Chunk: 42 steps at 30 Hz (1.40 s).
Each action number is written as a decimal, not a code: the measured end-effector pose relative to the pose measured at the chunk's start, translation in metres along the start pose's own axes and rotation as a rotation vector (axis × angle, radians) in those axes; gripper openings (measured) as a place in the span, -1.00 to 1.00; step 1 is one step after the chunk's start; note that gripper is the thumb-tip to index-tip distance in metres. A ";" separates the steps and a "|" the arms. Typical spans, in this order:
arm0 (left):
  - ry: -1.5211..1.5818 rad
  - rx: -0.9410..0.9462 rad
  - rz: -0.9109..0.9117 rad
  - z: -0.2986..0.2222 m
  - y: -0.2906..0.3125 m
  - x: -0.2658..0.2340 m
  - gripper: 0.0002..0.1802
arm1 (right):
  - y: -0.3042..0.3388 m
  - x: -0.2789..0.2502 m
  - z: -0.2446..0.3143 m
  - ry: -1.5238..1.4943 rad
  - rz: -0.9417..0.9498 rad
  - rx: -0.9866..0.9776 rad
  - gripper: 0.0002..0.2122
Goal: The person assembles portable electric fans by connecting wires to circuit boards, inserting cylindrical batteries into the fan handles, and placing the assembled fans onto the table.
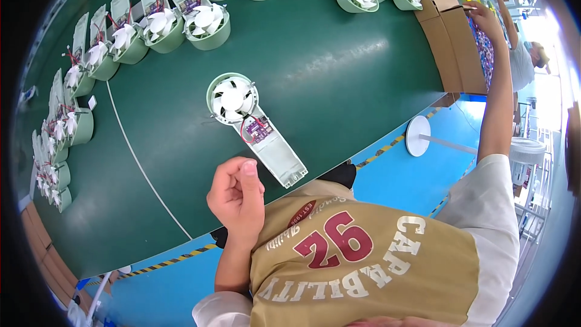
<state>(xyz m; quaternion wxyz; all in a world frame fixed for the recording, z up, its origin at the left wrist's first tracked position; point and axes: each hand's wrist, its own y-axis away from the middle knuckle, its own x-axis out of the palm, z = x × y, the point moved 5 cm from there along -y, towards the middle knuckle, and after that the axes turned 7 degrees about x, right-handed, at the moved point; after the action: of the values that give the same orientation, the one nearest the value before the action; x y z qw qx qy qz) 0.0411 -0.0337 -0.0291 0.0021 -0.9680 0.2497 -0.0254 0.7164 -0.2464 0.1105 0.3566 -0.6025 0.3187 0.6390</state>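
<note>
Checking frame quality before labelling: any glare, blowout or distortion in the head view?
Head view: strong fisheye, the table edge and its white line bow, with a black rim all round. Soft glare streak on the green top right of the open fan unit. Far right is blown out around the right hand. Left hand and centre are sharp.

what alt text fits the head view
An open pale green fan lies alone on a dark green table, just beyond the person's loosely closed left hand. The right hand reaches into a cardboard box; more fans line the far edge.
</note>
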 end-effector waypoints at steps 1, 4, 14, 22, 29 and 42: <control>0.037 -0.016 -0.012 0.001 0.001 -0.002 -0.84 | 0.001 0.003 0.002 -0.039 0.021 -0.091 -0.66; 0.081 -0.036 -0.033 -0.002 0.001 -0.002 -0.85 | -0.014 0.003 -0.004 0.125 -0.029 -0.079 -0.71; 0.151 0.003 -0.079 -0.002 0.008 -0.014 -0.82 | -0.024 -0.009 -0.018 0.527 -0.303 -0.158 -0.67; 0.019 0.127 -0.089 -0.028 0.014 -0.013 -0.89 | 0.162 -0.077 0.114 -0.498 -0.743 0.081 -0.54; 0.023 0.179 0.421 -0.065 0.009 0.047 -0.33 | 0.335 0.049 0.357 -1.170 0.761 -0.412 -0.73; 0.306 -0.039 0.503 -0.047 0.033 0.051 -0.43 | 0.386 0.098 0.375 -1.707 1.109 -0.210 -0.67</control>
<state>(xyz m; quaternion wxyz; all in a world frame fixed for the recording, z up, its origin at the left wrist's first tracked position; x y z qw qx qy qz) 0.0677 -0.0865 0.0200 -0.0479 -0.8604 0.4799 -0.1648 0.1866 -0.1349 0.0310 0.0642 0.2575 0.1348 0.9547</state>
